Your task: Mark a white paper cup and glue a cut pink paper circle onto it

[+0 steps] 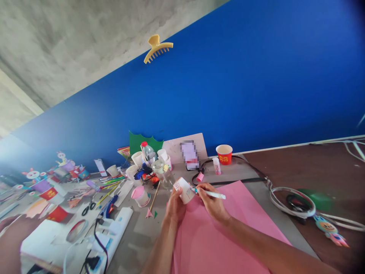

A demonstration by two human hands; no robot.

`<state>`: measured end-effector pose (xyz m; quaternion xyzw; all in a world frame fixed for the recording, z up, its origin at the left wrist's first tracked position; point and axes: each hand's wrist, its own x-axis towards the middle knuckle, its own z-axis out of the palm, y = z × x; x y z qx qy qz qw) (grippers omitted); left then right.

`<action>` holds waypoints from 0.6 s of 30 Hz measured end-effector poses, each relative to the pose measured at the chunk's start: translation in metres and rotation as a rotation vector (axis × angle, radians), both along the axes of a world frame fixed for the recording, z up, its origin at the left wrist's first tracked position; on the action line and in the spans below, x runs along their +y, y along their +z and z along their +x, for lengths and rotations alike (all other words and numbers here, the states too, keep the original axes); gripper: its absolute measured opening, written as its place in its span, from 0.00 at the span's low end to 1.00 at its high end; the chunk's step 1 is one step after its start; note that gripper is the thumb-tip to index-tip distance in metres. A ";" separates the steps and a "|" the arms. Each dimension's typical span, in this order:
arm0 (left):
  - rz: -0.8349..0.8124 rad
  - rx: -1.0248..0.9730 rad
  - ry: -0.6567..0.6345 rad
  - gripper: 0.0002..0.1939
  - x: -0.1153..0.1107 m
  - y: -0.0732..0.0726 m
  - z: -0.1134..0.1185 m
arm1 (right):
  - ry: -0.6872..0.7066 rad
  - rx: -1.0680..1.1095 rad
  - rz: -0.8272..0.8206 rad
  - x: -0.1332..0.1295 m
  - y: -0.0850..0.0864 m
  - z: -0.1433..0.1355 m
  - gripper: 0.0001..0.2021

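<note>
My left hand (175, 205) is closed around a white paper cup (186, 192), tilted on its side above pink paper (225, 243). A few thin coloured lines show on the cup's wall. Between the fingers of my right hand (212, 201) is a white marker (213, 194), its teal tip end at or very near the cup; contact is hard to make out. Just behind the cup stands a clear glass jar (164, 173). To the left are a pink-lidded tub (140, 196) and a thin wooden stick (154, 196).
At the left, another person's hand (17, 228) is by a red cup (57, 213). A power strip (114, 236), blue glue gun (110, 207) and scissors (88, 208) lie between us. Behind stand a phone (190, 155), glue stick (216, 166) and red paper bowl (224, 154). Cables (292, 190) lie right.
</note>
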<state>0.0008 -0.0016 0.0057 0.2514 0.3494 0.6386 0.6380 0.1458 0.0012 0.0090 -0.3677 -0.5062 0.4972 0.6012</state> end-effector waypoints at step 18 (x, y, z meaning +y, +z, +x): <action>-0.012 -0.022 -0.024 0.31 0.001 -0.004 -0.004 | 0.016 0.053 -0.080 -0.002 0.003 0.002 0.18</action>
